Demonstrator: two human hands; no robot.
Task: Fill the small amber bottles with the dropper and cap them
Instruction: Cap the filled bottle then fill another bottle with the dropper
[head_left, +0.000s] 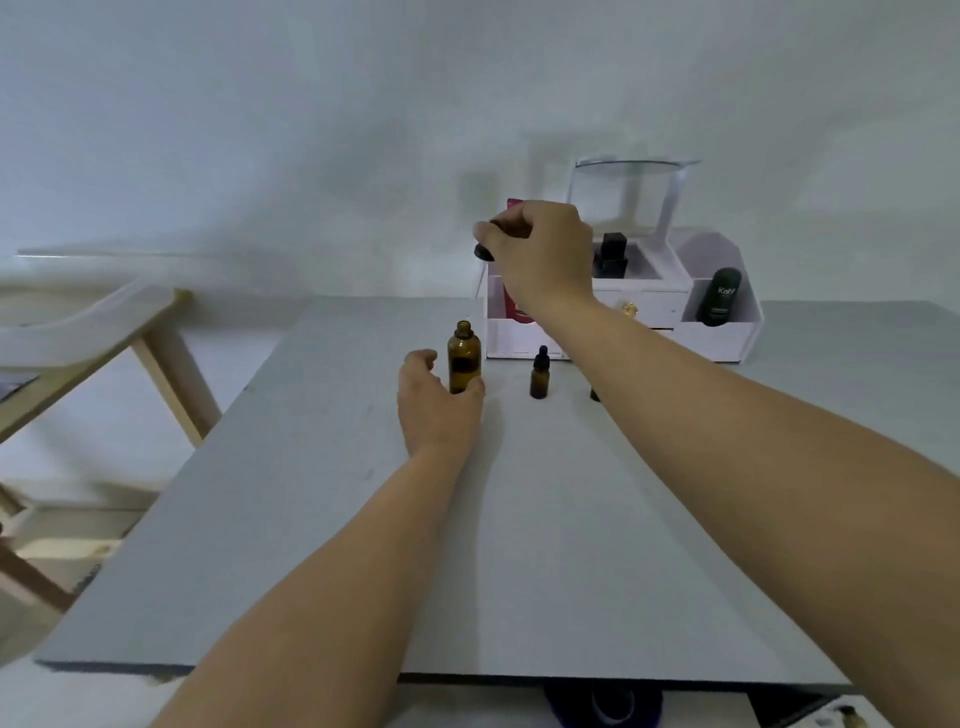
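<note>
A large amber bottle (463, 356) stands uncapped on the grey table (322, 519). My left hand (435, 400) grips its base. My right hand (540, 254) is raised above it and pinches the black dropper cap (484, 251); its thin glass pipette (477, 288) hangs down toward the bottle's mouth. A small amber bottle (540, 375) with a black dropper cap stands to the right. Another dark object (595, 395) shows partly behind my right forearm.
A white organiser (722, 332) with a clear lid stands at the back right, holding a black bottle (611, 254), a dark tube (720, 297) and a red item (515, 306). A wooden chair (93, 343) stands left of the table.
</note>
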